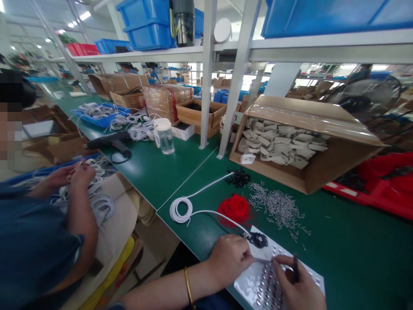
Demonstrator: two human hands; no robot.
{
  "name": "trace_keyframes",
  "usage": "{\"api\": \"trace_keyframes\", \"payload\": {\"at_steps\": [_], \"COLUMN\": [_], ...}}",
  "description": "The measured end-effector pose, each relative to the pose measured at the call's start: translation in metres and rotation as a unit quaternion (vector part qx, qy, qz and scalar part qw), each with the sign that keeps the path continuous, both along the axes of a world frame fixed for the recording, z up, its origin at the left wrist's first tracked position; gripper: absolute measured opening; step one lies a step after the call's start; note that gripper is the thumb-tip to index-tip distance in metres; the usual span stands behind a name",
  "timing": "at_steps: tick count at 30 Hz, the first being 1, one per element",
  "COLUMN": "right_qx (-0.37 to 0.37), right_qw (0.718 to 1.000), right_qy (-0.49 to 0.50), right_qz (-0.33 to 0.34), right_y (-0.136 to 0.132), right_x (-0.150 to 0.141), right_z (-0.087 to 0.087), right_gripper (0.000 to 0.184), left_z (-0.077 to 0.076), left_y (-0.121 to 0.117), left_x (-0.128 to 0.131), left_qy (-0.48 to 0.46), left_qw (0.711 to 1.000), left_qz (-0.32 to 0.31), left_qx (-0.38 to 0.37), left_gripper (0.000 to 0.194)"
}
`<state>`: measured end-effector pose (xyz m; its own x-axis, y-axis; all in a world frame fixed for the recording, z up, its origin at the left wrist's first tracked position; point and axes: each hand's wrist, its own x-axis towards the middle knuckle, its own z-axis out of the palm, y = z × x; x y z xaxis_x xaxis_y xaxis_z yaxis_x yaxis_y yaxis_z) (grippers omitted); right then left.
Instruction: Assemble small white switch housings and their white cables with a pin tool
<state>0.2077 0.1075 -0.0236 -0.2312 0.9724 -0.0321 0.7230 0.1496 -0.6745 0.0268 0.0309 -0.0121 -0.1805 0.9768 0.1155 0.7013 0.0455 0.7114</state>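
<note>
My left hand [229, 258], with a gold bangle on the wrist, is pinched on the end of a white cable [181, 209] that lies coiled on the green table. A black plug piece [258, 239] sits at the cable's end, right by my fingers. My right hand [298, 286] is closed round a thin dark tool [295, 268] and rests on a white sheet of small round stickers [258, 284]. Just beyond lie a heap of red bands [235, 209], a scatter of small grey tubes [277, 204] and a pile of small black parts [238, 178].
A tilted cardboard box [322, 168] of white bundles stands at the back right, a red tray [380, 189] beside it. A clear cup [165, 135] and a black glue gun [112, 142] lie at the left. A co-worker [41, 241] handles white cables at the left.
</note>
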Motion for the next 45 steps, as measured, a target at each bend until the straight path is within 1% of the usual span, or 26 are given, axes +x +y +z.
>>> {"api": "trace_keyframes", "payload": {"at_steps": [3, 5, 7, 9, 11, 12, 14, 15, 16, 17, 18, 19, 20, 21, 23, 25, 29, 33, 36, 39, 42, 45], "right_qx": [0.083, 0.14, 0.184, 0.199, 0.191, 0.182, 0.165, 0.156, 0.145, 0.13, 0.112, 0.094, 0.077, 0.064, 0.05, 0.046, 0.06, 0.071, 0.072, 0.087, 0.112, 0.144], "right_qw": [0.994, 0.984, 0.978, 0.976, 0.976, 0.977, 0.978, 0.979, 0.979, 0.979, 0.977, 0.972, 0.965, 0.956, 0.941, 0.931, 0.922, 0.917, 0.917, 0.919, 0.929, 0.946], "right_qy": [0.016, 0.026, 0.027, 0.022, 0.009, 0.0, -0.014, -0.02, -0.028, -0.039, -0.051, -0.064, -0.078, -0.091, -0.115, -0.133, -0.149, -0.155, -0.156, -0.143, -0.118, -0.075], "right_qz": [0.074, 0.106, 0.095, 0.087, 0.103, 0.113, 0.124, 0.129, 0.137, 0.152, 0.174, 0.205, 0.239, 0.271, 0.315, 0.335, 0.352, 0.36, 0.361, 0.357, 0.333, 0.279], "right_y": [0.003, 0.001, -0.006, -0.016, -0.027, -0.031, -0.034, -0.033, -0.029, -0.023, -0.017, -0.009, -0.002, 0.005, 0.016, 0.023, 0.028, 0.029, 0.028, 0.03, 0.031, 0.027], "right_x": [-0.004, -0.006, -0.007, -0.005, 0.001, 0.004, 0.008, 0.009, 0.008, 0.005, 0.001, -0.004, -0.01, -0.016, -0.026, -0.033, -0.035, -0.035, -0.037, -0.038, -0.034, -0.023], "right_z": [-0.001, -0.004, -0.007, -0.012, -0.015, -0.016, -0.012, -0.008, -0.001, 0.006, 0.015, 0.024, 0.032, 0.04, 0.052, 0.058, 0.058, 0.058, 0.06, 0.06, 0.063, 0.073], "right_gripper": [0.027, 0.025, 0.026, 0.03, 0.034, 0.035, 0.036, 0.037, 0.04, 0.045, 0.053, 0.061, 0.067, 0.072, 0.075, 0.073, 0.069, 0.069, 0.066, 0.061, 0.057, 0.053], "left_z": [-0.001, -0.003, -0.004, -0.003, 0.004, 0.009, 0.022, 0.029, 0.035, 0.039, 0.042, 0.043, 0.042, 0.039, 0.032, 0.024, 0.017, 0.02, 0.03, 0.048, 0.077, 0.11], "left_y": [0.003, 0.006, 0.008, 0.006, -0.003, -0.009, -0.025, -0.032, -0.039, -0.044, -0.048, -0.05, -0.052, -0.053, -0.053, -0.051, -0.045, -0.039, -0.034, -0.024, -0.009, 0.003], "left_x": [-0.001, -0.002, -0.001, 0.0, -0.002, -0.008, -0.029, -0.045, -0.064, -0.084, -0.103, -0.122, -0.139, -0.153, -0.172, -0.182, -0.184, -0.181, -0.178, -0.175, -0.169, -0.158], "left_qy": [-0.072, -0.146, -0.216, -0.237, -0.212, -0.188, -0.125, -0.045, 0.043, 0.131, 0.213, 0.274, 0.307, 0.315, 0.287, 0.247, 0.221, 0.214, 0.21, 0.207, 0.206, 0.209], "left_qw": [0.997, 0.988, 0.974, 0.968, 0.973, 0.978, 0.986, 0.985, 0.972, 0.956, 0.94, 0.926, 0.919, 0.919, 0.928, 0.936, 0.937, 0.938, 0.934, 0.928, 0.921, 0.911], "left_qz": [0.029, 0.044, 0.064, 0.073, 0.073, 0.078, 0.111, 0.156, 0.212, 0.246, 0.261, 0.261, 0.245, 0.222, 0.181, 0.179, 0.224, 0.259, 0.289, 0.308, 0.313, 0.31], "left_qx": [-0.005, -0.016, -0.033, -0.049, -0.05, -0.038, 0.001, 0.061, 0.094, 0.093, 0.06, 0.015, -0.037, -0.086, -0.157, -0.179, -0.153, -0.088, -0.026, 0.04, 0.106, 0.173], "left_gripper": [0.017, 0.02, 0.022, 0.022, 0.026, 0.028, 0.027, 0.023, 0.024, 0.029, 0.035, 0.039, 0.042, 0.043, 0.041, 0.035, 0.024, 0.024, 0.024, 0.025, 0.026, 0.027]}}
